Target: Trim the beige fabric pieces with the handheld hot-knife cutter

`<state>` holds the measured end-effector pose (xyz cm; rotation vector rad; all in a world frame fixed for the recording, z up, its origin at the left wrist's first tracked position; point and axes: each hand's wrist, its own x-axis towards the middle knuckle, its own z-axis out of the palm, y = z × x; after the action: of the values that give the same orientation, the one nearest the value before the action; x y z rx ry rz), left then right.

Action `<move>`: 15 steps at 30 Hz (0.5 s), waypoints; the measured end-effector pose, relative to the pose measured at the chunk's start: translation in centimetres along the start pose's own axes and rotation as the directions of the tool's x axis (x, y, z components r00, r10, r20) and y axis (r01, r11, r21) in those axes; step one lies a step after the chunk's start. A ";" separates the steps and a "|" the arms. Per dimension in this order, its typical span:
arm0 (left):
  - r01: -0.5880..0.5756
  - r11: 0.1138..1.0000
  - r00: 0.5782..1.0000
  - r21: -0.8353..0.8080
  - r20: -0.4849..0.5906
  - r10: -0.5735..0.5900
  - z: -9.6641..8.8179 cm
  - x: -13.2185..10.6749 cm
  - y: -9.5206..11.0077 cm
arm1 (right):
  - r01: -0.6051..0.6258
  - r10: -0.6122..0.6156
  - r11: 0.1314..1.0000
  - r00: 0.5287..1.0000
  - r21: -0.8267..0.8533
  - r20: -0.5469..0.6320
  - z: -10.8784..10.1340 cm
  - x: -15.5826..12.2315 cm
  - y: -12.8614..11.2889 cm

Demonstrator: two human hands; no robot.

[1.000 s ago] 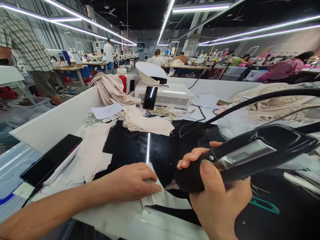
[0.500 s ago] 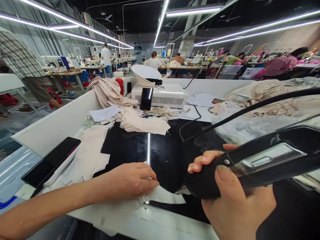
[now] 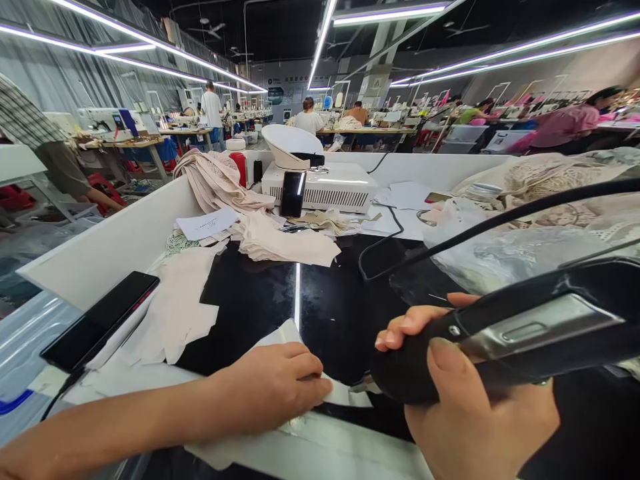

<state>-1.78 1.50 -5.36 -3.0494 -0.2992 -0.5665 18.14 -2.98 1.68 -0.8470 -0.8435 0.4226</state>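
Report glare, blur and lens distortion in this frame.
Head view: a ceiling light strip throws a bright glare streak on the glossy black tabletop; head view, right edge: wide-angle stretch swells the black tool in the right hand; head view, foreground: the left hand and white cloth piece are sharp, while distant workers look small and soft.

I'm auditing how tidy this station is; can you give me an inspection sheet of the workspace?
Surface: glossy black tabletop inside low white walls, partly covered.
Job's things: white fabric piece at the near edge; black handheld tool.
Clutter: phone at the left edge, beige fabric stack, paper sheet, white machine, clear plastic bag.
Hands: left hand flat on the white fabric piece; right hand gripping the black handheld tool.
Cables: thick black cable arcs from the tool; thin cable loops on the tabletop.
Surroundings: other people at sewing tables, strip lights overhead.
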 end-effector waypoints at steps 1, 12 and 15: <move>0.002 1.000 1.000 0.005 -0.005 -0.002 0.0 -0.1 0.1 | 0.004 -0.004 1.000 1.000 0.002 -0.001 0.0 0.0 -0.1; 0.016 1.000 0.999 0.001 -0.045 -0.016 0.5 -0.2 0.9 | -0.007 0.006 0.998 1.000 0.066 0.019 0.8 -0.2 0.1; 0.031 0.999 0.997 -0.032 -0.070 -0.033 0.4 -0.2 1.2 | -0.028 0.025 0.997 0.999 0.070 0.048 0.7 -0.5 0.1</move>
<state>-1.57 0.31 -5.81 -3.0502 -0.3413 -0.6856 17.32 -2.87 1.61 -0.7863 -0.8568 0.4943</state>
